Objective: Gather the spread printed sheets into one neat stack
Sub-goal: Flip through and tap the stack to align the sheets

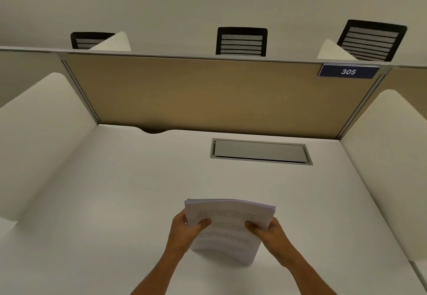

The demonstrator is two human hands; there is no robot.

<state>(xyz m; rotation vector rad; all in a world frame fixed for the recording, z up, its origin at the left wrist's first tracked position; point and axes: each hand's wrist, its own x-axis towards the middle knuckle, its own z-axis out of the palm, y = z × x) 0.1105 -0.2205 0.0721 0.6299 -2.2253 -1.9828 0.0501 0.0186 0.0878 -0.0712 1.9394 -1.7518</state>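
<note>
A stack of printed sheets stands on its lower edge on the white desk, near the front middle, slightly bowed, with lines of text facing me. My left hand grips its left edge, thumb across the front page. My right hand grips the right edge the same way. The top edges of the sheets fan a little and are not quite flush. No loose sheets lie elsewhere on the desk.
A grey cable hatch is set into the desk behind the stack. A tan back panel and white side dividers enclose the desk. A blue sign reading 305 sits top right. Black mesh chairs stand beyond the panel.
</note>
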